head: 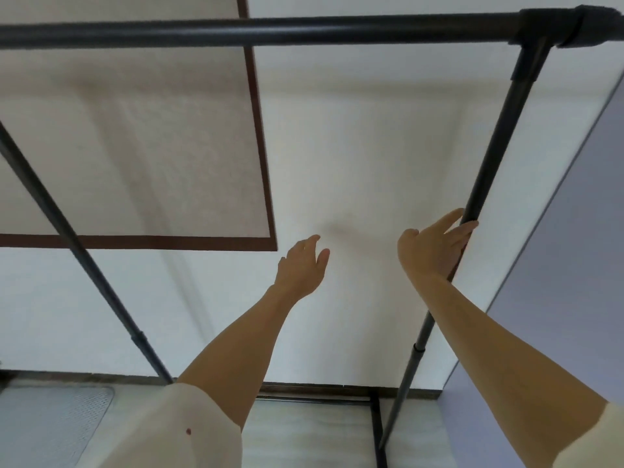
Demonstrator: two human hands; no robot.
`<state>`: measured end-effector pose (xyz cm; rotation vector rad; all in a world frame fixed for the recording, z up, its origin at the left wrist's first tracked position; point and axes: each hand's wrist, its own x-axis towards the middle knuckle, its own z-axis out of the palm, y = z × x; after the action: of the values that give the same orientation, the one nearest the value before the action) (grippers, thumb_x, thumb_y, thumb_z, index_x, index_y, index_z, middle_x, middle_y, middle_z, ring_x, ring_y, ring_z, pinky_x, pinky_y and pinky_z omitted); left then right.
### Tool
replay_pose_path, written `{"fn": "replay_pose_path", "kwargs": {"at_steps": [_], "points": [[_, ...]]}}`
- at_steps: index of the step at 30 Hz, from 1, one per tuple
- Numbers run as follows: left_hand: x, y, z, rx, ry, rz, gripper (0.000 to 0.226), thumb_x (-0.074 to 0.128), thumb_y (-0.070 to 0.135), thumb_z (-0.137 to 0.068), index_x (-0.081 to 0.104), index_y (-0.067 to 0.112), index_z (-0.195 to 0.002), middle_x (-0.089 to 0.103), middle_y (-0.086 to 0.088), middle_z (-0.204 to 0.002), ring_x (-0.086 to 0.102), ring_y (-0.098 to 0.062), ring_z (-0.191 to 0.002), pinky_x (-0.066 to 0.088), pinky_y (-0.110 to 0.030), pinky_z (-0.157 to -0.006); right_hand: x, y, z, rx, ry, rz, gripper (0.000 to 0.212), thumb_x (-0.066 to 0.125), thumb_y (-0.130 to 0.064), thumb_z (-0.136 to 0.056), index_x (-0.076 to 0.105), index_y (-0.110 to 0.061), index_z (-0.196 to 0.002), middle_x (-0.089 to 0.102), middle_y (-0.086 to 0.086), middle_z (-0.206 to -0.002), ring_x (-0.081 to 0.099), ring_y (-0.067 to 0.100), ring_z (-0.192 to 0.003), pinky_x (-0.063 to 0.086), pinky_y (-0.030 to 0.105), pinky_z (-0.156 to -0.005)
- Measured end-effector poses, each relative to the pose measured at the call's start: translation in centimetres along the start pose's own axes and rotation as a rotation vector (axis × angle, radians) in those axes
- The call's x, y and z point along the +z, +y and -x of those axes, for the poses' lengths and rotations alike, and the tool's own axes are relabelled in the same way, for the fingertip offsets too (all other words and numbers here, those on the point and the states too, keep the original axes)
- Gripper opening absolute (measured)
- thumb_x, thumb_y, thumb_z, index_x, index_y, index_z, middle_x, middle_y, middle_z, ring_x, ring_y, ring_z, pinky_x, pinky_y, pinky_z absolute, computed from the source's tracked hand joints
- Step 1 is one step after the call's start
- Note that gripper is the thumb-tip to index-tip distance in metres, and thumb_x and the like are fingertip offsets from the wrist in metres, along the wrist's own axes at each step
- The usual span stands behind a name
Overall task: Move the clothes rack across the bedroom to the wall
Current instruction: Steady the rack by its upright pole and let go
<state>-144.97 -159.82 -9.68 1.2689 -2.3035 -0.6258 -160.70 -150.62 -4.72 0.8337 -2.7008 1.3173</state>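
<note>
The clothes rack [256,32] is a bare black tube frame with nothing hanging on it. Its top bar runs across the top of the view, one upright slants down the left and another down the right. My right hand [435,244] is wrapped around the right upright about halfway down, thumb on the near side. My left hand [302,265] hovers in the gap between the two uprights, fingers spread, touching nothing. The white wall [354,157] stands just behind the rack.
A beige panel with a dark brown border [141,136] hangs on the wall at the left. A lilac-grey panel [574,248] rises at the right edge. Below are a dark skirting strip, the rack's base bar [314,400] and a grey mat [50,427] on the floor.
</note>
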Motion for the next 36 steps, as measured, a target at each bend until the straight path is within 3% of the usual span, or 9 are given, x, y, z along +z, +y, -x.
{"fn": "replay_pose_path", "kwargs": {"at_steps": [6, 11, 15, 19, 23, 25, 29, 34, 36], "points": [[-9.6, -9.6, 4.3, -0.032, 0.154, 0.013, 0.046, 0.032, 0.035, -0.096, 0.033, 0.014, -0.137, 0.040, -0.012, -0.144, 0.039, -0.028, -0.130, 0.034, -0.049, -0.107, 5.7, -8.2, 10.3, -0.140, -0.247, -0.095, 0.055, 0.039, -0.012, -0.092, 0.019, -0.004, -0.143, 0.016, 0.021, -0.154, 0.017, 0.036, -0.141, 0.023, 0.048, -0.114], [-19.1, -19.9, 9.8, -0.099, 0.236, -0.013, 0.046, 0.032, 0.036, -0.096, 0.033, 0.014, -0.137, 0.036, -0.011, -0.147, 0.039, -0.028, -0.131, 0.035, -0.044, -0.106, 11.5, -16.0, 20.1, -0.294, -0.391, -0.239, 0.042, 0.038, -0.007, -0.091, 0.040, -0.002, -0.133, 0.043, 0.018, -0.140, 0.042, 0.035, -0.127, 0.041, 0.046, -0.104], [-25.3, -26.5, 12.1, -0.196, 0.322, 0.009, 0.045, 0.035, 0.034, -0.096, 0.036, 0.013, -0.135, 0.040, -0.012, -0.143, 0.046, -0.030, -0.124, 0.040, -0.041, -0.101, 14.8, -21.2, 24.4, -0.397, -0.478, -0.303, 0.029, 0.038, -0.004, -0.091, 0.049, 0.004, -0.117, 0.057, 0.020, -0.110, 0.055, 0.035, -0.104, 0.047, 0.034, -0.086], [-28.6, -31.1, 12.0, -0.262, 0.351, 0.071, 0.046, 0.044, 0.030, -0.094, 0.034, 0.013, -0.135, 0.039, -0.011, -0.144, 0.049, -0.030, -0.123, 0.043, -0.041, -0.100, 17.9, -26.4, 26.1, -0.515, -0.576, -0.347, 0.028, 0.039, -0.012, -0.097, 0.052, 0.001, -0.117, 0.061, 0.020, -0.115, 0.057, 0.034, -0.107, 0.043, 0.031, -0.085], [-30.0, -34.2, 9.4, -0.293, 0.281, 0.165, 0.055, 0.051, 0.028, -0.091, 0.029, 0.015, -0.139, 0.037, -0.011, -0.146, 0.044, -0.030, -0.129, 0.042, -0.041, -0.104, 20.9, -31.5, 26.0, -0.613, -0.658, -0.364, 0.038, 0.040, -0.023, -0.098, 0.045, -0.007, -0.132, 0.053, 0.013, -0.135, 0.050, 0.027, -0.123, 0.039, 0.028, -0.098], [-30.6, -35.2, 7.3, -0.273, 0.236, 0.202, 0.059, 0.055, 0.028, -0.089, 0.028, 0.016, -0.140, 0.038, -0.011, -0.146, 0.043, -0.029, -0.129, 0.043, -0.041, -0.103, 22.5, -34.1, 25.1, -0.651, -0.684, -0.393, 0.041, 0.041, -0.028, -0.098, 0.041, -0.010, -0.135, 0.050, 0.011, -0.138, 0.048, 0.024, -0.125, 0.037, 0.026, -0.097], [-31.8, -36.3, 2.1, -0.211, 0.129, 0.287, 0.061, 0.057, 0.024, -0.088, 0.026, 0.018, -0.141, 0.042, -0.011, -0.143, 0.055, -0.020, -0.110, 0.044, -0.033, -0.094, 25.0, -39.4, 23.2, -0.714, -0.717, -0.493, 0.046, 0.046, -0.031, -0.095, 0.038, -0.014, -0.137, 0.052, 0.009, -0.134, 0.050, 0.021, -0.120, 0.037, 0.025, -0.093], [-31.5, -36.8, -1.9, -0.046, 0.009, 0.256, 0.039, 0.049, 0.020, -0.092, 0.038, 0.015, -0.129, 0.058, -0.010, -0.123, 0.059, -0.028, -0.109, 0.050, -0.040, -0.095, 26.3, -43.6, 21.9, -0.733, -0.749, -0.592, 0.033, 0.052, -0.018, -0.093, 0.049, -0.006, -0.123, 0.060, 0.013, -0.119, 0.057, 0.024, -0.109, 0.045, 0.014, -0.080], [-31.4, -36.8, -2.8, 0.003, -0.002, 0.240, 0.031, 0.048, 0.018, -0.093, 0.041, 0.012, -0.122, 0.060, -0.007, -0.113, 0.060, -0.027, -0.105, 0.052, -0.038, -0.090, 26.5, -44.2, 21.6, -0.713, -0.761, -0.596, 0.032, 0.051, -0.016, -0.093, 0.047, -0.004, -0.123, 0.059, 0.014, -0.122, 0.056, 0.023, -0.112, 0.045, 0.018, -0.086]]}}
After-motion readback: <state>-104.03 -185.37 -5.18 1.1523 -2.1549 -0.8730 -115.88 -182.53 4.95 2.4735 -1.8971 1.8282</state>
